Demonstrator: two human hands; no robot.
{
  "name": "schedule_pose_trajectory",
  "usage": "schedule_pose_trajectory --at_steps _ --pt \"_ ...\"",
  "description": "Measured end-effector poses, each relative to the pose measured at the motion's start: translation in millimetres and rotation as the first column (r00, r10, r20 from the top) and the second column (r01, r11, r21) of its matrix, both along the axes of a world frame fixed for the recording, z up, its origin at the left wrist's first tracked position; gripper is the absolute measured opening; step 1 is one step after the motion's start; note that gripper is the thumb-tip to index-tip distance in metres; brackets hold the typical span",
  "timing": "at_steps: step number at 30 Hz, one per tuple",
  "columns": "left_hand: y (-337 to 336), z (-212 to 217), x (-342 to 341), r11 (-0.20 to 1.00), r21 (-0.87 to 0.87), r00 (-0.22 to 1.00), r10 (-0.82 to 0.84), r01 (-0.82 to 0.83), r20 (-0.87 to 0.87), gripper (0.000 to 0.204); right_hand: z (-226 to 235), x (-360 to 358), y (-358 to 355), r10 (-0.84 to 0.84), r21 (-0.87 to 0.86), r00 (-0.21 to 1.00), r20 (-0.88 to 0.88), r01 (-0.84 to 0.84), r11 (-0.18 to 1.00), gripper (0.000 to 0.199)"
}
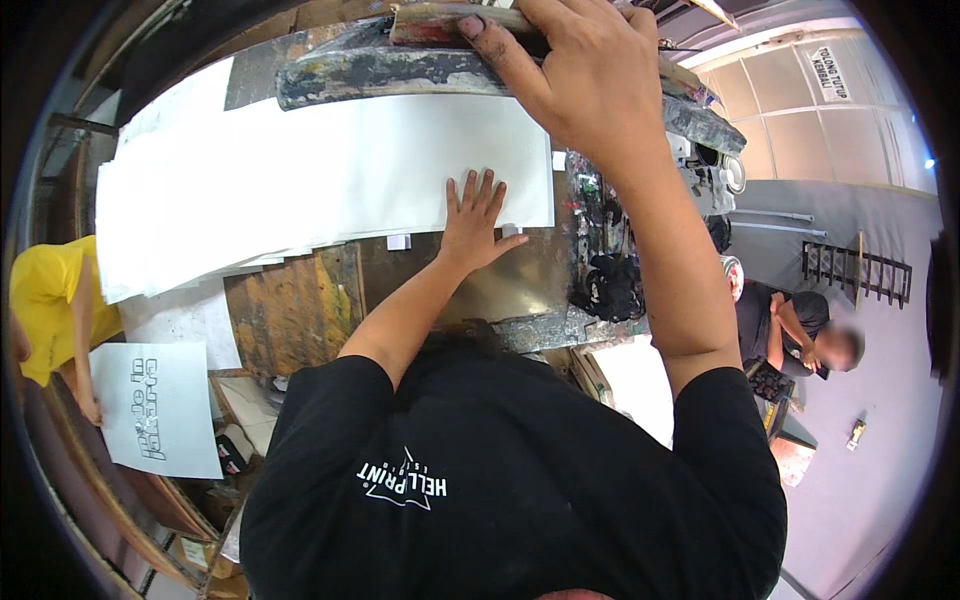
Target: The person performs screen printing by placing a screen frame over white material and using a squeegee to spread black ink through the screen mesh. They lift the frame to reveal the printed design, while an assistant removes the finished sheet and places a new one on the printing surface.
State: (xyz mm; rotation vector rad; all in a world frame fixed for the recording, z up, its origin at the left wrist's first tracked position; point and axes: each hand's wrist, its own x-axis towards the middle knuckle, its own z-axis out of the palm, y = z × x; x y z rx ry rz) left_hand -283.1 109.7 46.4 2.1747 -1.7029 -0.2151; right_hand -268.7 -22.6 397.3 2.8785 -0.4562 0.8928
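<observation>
My left hand (475, 222) lies flat with fingers spread on the near right part of a long white paper sheet (300, 165). The edges of more sheets show beneath it on the left. At the far edge of the paper, my right hand (590, 75) is closed over a paint-stained wooden frame (390, 80), seen edge-on. Its thumb reaches across a second wooden bar (430, 28) with reddish stains. The fingertips on the far side are partly hidden. Small white blocks (398, 242) lie at the paper's near edge, on a dark metallic plate (420, 285).
On the left, a person in yellow (60, 310) holds a printed white sheet (160, 410). Black paint-smeared cloth (610, 288) lies right of the plate. Another person (785, 330) sits at the right, near a dark rack (860, 270). White paper (635, 385) is stacked beside my right arm.
</observation>
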Motion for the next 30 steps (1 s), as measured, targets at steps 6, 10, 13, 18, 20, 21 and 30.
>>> schedule_pose_trajectory --at_steps 6,10,13,18,20,21,30 --pt "-1.7 9.4 -6.5 0.991 0.125 0.999 -0.042 0.04 0.014 0.11 2.3 2.9 -1.7 -0.054 0.05 0.991 -0.121 0.06 0.997 0.059" --pt "-0.3 4.7 -9.3 0.994 0.092 0.999 -0.051 0.05 0.016 0.11 5.5 3.2 2.5 -0.054 0.072 0.993 -0.107 0.062 0.995 0.06" --pt "0.8 1.6 -10.3 0.998 0.033 0.997 -0.048 0.046 0.061 0.109 2.0 2.6 3.0 -0.052 0.029 0.998 -0.034 0.053 0.998 0.059" --pt "6.7 15.8 -5.2 1.0 -0.009 0.999 -0.026 0.026 0.021 0.109 6.6 3.8 8.2 -0.075 0.029 0.993 -0.093 0.078 0.997 0.057" --pt "14.0 38.5 4.3 0.991 -0.125 0.994 0.032 -0.045 -0.105 0.107 7.2 4.1 8.4 -0.064 0.054 0.995 -0.079 0.069 0.996 0.055" --pt "21.6 52.8 12.2 0.971 -0.218 0.974 0.055 -0.103 -0.218 0.107 7.8 2.9 9.0 -0.059 0.066 0.997 -0.059 0.063 0.996 0.055" --pt "159.5 185.2 29.3 0.697 0.161 -0.527 -0.348 -0.698 -0.775 0.127 -101.8 -67.1 22.0 0.355 0.407 0.743 -0.568 -0.12 0.905 0.054"
